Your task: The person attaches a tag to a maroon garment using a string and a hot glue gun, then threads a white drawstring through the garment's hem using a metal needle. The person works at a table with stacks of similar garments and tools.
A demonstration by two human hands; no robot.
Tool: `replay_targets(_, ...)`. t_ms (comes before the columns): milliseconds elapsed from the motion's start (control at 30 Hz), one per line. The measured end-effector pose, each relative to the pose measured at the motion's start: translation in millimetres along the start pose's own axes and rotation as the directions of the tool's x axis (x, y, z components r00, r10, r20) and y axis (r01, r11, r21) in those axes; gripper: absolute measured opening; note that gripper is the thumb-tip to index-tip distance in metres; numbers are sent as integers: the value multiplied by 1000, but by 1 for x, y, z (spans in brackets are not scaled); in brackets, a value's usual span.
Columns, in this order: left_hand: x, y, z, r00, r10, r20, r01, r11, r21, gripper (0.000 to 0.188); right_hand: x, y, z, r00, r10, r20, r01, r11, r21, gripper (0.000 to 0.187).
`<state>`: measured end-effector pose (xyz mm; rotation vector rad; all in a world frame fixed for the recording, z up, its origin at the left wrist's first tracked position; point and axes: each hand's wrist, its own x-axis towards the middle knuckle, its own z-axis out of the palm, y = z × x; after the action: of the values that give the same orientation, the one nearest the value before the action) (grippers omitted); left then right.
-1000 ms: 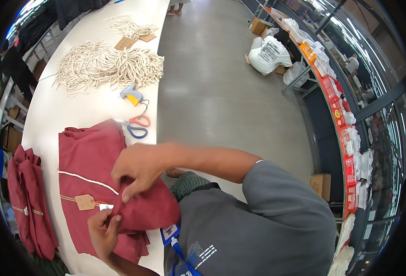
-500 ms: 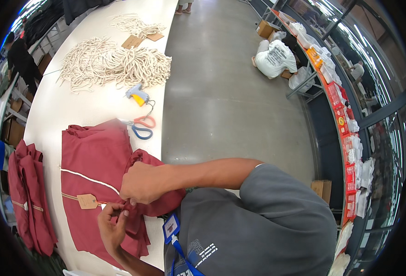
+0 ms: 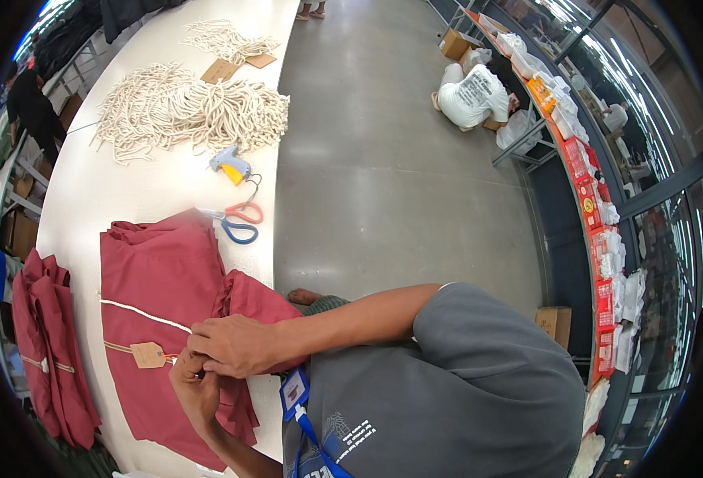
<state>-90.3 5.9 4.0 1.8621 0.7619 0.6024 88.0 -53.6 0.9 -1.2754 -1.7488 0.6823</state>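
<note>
Maroon folded cloth garments point(image 3: 160, 271) lie on the white table in front of me. A thin white cord point(image 3: 146, 309) runs across them and ends at my right hand point(image 3: 236, 344), whose fingers are closed around it. Against those fingertips, my left hand point(image 3: 196, 390) is closed in a pinch; what it pinches is hidden. A brown cardboard tag point(image 3: 149, 355) lies on the cloth just left of my hands, beside a tan cord point(image 3: 117, 347) and a bit of red string.
Scissors with red and blue handles point(image 3: 241, 223) and a grey-yellow tagging gun point(image 3: 230, 164) lie beyond the cloth. Farther off is a heap of cream cords point(image 3: 192, 107). More maroon garments point(image 3: 48, 342) hang at left. A person in white point(image 3: 472, 97) crouches by the shelf.
My right hand has moved left and slightly down, closing over the left fingertips. The left fingers have drawn in. A bare foot now shows beside the table.
</note>
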Motion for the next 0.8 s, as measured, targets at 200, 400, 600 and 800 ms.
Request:
replay_targets(200, -11, -15, -21, 948, -319, 5, 318, 946, -66, 10, 7, 14, -20, 993, 53, 108, -62, 995, 82, 26)
replay_targets(400, -8, -24, -28, 981, -194, 16, 195, 980, -33, 10, 5, 16, -22, 985, 73, 156, -79, 996, 34, 25)
replay_targets(600, -6, -27, -20, 987, -162, -16, 162, 987, 2, 10, 9, 25, -23, 982, 38, 184, -36, 999, -17, 21)
replay_targets(800, -14, -47, -37, 961, -277, 13, 277, 960, -41, 9, 10, 32, -29, 988, 92, 126, -90, 996, -25, 11)
